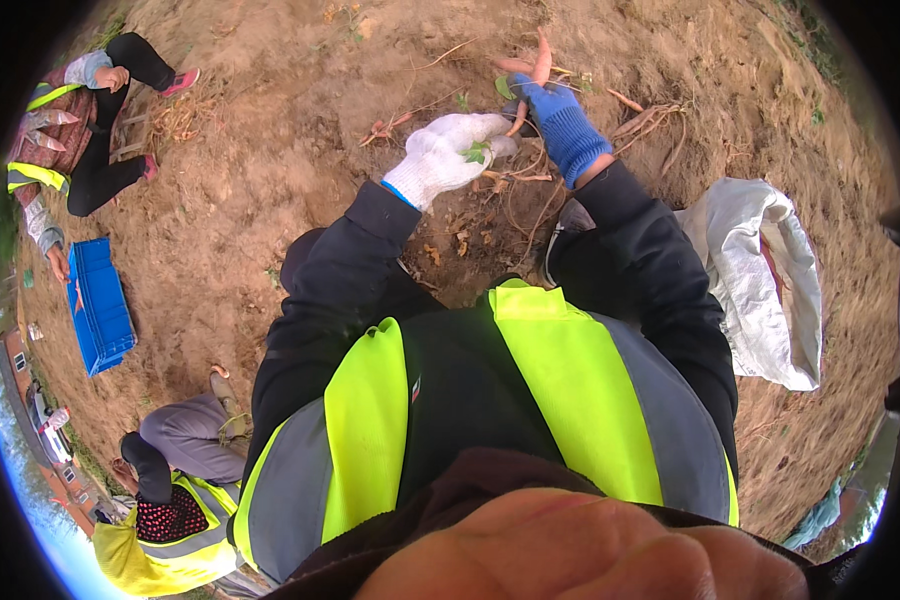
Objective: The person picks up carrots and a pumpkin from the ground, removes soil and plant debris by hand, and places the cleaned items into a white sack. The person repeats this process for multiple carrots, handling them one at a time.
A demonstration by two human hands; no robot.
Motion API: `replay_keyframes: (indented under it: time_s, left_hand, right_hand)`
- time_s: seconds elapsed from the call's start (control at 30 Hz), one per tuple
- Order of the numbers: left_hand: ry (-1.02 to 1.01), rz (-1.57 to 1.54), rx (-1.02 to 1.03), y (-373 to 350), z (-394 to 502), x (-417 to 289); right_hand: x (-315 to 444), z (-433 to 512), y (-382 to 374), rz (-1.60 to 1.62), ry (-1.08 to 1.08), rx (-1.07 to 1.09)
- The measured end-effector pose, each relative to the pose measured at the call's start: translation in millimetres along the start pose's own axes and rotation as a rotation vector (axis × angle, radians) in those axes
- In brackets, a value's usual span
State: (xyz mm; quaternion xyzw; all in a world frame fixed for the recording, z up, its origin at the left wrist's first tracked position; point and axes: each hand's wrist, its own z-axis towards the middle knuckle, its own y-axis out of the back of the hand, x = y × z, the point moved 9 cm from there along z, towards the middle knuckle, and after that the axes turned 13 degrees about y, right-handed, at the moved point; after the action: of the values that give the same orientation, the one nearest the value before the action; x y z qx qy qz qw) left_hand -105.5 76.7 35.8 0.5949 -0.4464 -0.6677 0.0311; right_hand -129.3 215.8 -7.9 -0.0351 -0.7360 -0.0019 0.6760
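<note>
My right hand (566, 127), in a blue knit glove, grips a cluster of sweet potatoes (543, 58) over the soil, with one long root pointing away from me. A thin sweet potato (520, 118) hangs down from the cluster. My left hand (450, 154), in a white knit glove, has its fingertips around the lower end of that thin root. A green leaf (476, 153) lies against the white glove. Below my hands, vine stems and root pieces (521, 177) rest on the ground. The inner sides of both hands are partly hidden.
Small sweet potatoes lie left (385, 129) and right (649, 120) of my hands. At my right is a white woven sack (742, 277) with sweet potatoes inside. On the left a person (82, 127) sits by a blue crate (99, 307); another person (180, 510) crouches nearer.
</note>
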Motion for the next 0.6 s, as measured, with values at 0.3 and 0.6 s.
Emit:
replay_keyframes:
  time_s: [0.3,0.6]
  left_hand:
    - [-0.128,0.199,-0.153,0,-9,-12]
    - [0.416,-0.821,-0.433,81,-7,67]
  right_hand:
    - [-7,-7,-16,-0.266,0.017,0.016]
    - [100,3,142,-0.013,0.513,-0.355]
